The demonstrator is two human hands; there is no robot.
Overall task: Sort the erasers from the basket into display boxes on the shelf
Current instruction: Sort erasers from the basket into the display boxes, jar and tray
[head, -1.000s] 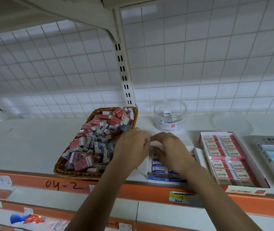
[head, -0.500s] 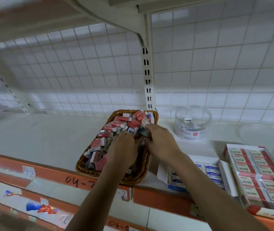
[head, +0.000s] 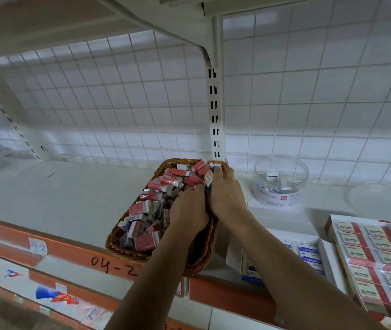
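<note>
Both left hand (head: 188, 208), right hand (head: 225, 194) in wicker basket (head: 127, 254) | rectangular erasers (head: 142, 208)

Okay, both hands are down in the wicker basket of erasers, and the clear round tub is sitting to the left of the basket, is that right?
Not quite. The left hand and right hand are both in the wicker basket of erasers, but the clear round tub sits to the right of the basket, not the left. The head view shows it.
</note>
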